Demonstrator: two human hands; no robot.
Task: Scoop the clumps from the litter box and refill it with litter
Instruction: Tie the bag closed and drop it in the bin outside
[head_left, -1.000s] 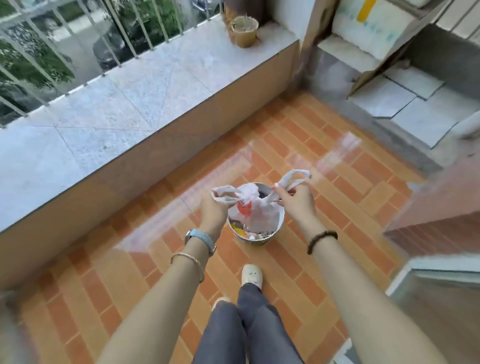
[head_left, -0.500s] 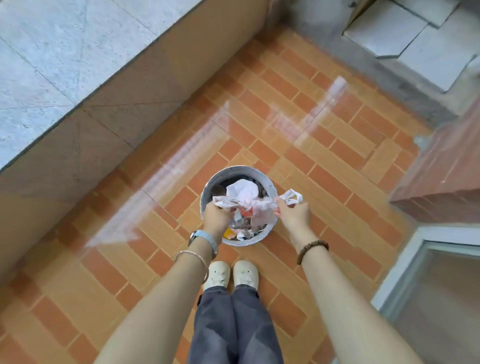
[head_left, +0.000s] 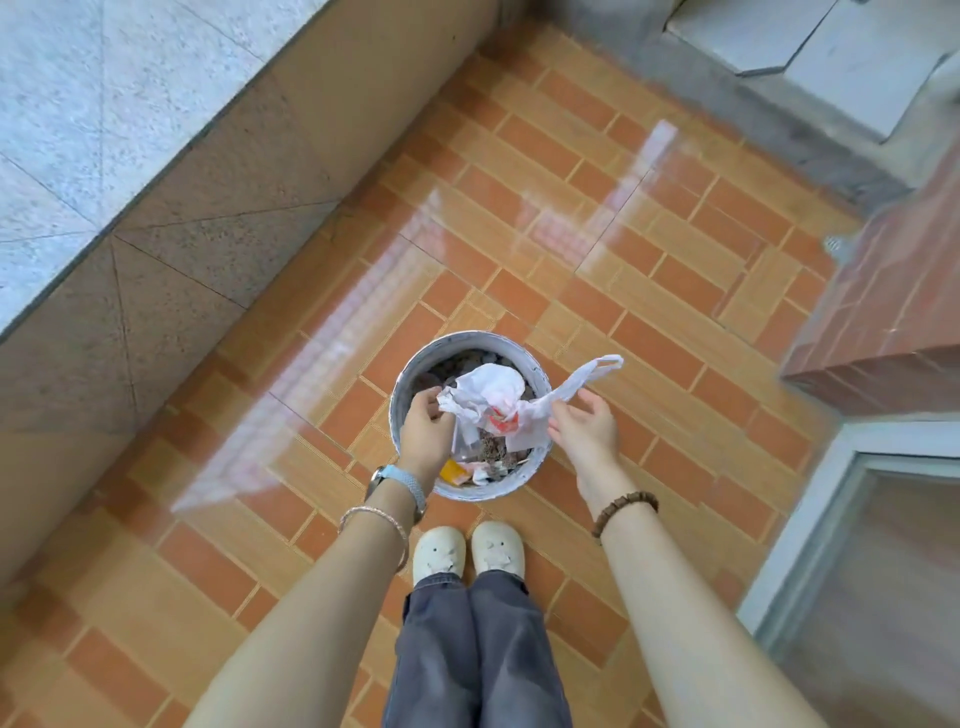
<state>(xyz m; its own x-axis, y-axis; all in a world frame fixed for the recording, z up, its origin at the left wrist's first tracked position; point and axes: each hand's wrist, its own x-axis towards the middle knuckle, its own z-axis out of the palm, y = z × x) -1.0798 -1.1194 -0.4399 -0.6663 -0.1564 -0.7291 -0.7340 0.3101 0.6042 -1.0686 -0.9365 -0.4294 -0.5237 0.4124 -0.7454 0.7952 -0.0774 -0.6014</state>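
Soft daylight; glare streaks the floor (head_left: 675, 291); edges seemingly blurred.

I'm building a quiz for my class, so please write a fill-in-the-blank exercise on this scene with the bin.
1. The rim of the bin is ___ in shape.
2. The bag held over it is mostly ___ in colour.
3. The watch sits on the person's ___ wrist.

Missing words: round; white; left.
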